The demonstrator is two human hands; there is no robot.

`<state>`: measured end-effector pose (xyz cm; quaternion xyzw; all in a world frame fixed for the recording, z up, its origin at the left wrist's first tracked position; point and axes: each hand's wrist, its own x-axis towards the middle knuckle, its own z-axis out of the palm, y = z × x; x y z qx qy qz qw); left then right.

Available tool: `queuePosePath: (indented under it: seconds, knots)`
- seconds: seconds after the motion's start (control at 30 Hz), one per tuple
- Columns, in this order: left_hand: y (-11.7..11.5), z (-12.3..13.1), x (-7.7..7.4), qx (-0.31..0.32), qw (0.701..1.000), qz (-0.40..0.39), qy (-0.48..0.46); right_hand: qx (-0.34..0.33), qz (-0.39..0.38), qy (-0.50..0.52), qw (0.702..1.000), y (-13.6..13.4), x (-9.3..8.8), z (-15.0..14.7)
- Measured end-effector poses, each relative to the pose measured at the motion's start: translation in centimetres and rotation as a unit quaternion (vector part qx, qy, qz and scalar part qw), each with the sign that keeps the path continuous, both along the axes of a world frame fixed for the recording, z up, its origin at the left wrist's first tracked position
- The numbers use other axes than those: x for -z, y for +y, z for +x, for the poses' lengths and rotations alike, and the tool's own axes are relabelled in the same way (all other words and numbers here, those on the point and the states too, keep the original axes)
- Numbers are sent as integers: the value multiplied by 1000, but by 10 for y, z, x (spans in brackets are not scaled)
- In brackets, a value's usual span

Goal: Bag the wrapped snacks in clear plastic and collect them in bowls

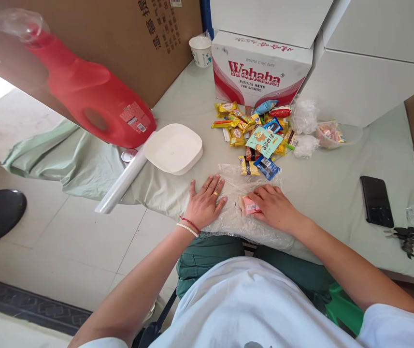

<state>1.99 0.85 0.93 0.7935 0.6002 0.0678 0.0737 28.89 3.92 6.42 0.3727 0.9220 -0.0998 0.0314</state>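
My left hand (206, 200) lies flat with its fingers spread on a sheet of clear plastic film (228, 220) at the table's front edge. Under the curled fingers of my right hand (272, 205) is a small pink packet (250, 205), which rests on the same film. Part of that packet is covered by the fingers. Just beyond both hands lies a heap of wrapped snacks (241, 124), with a light green packet (264, 141) on top. A dark blue packet (266, 167) and a yellow one (249, 166) sit at its near side, by the film.
Left of the heap are a white bowl (173, 147), a roll of film (121, 183) and a red jug (98, 96). A Wahaha carton (261, 70) stands behind. At right are crumpled film (304, 117), a clear container (332, 134), a phone (377, 201) and keys (411, 238).
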Motion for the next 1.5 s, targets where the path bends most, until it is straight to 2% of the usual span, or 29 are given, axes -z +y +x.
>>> queuePosePath:
  seconds: [0.2,0.33,0.5,0.63,0.73,0.83,0.97,1.03,1.13,1.3,1.4,1.5]
  knots:
    - [0,-1,2,9,1000,6,10,15,-5,-18,1000,-7,0,17]
    - [1,0,2,7,1000,8,5,48,-26,-24,998,-7,-2,28]
    - [1,2,1,5,1000,8,-4,99,-36,45,993,3,-20,42]
    - [1,2,0,2,1000,4,-2,96,-40,87,991,15,-36,25]
    - [2,3,-1,0,1000,1,2,101,-62,69,991,23,-35,6]
    - [2,4,-1,-4,1000,1,1,152,-77,14,985,27,-25,3]
    - [1,4,0,-7,1000,0,-3,256,-59,-72,962,28,-18,24]
    - [1,4,-1,-7,1000,-1,-4,276,-45,-75,957,27,-19,31]
    - [1,4,-2,-7,1000,-4,-4,253,-29,-37,966,18,-18,21]
    - [2,4,-1,-9,1000,-2,-1,175,-24,-29,984,6,-3,-10]
    - [1,4,0,-7,1000,-4,-1,158,-40,-56,985,7,-1,-9]
    - [0,4,0,-6,1000,-6,-5,165,-53,-102,980,10,-7,3]
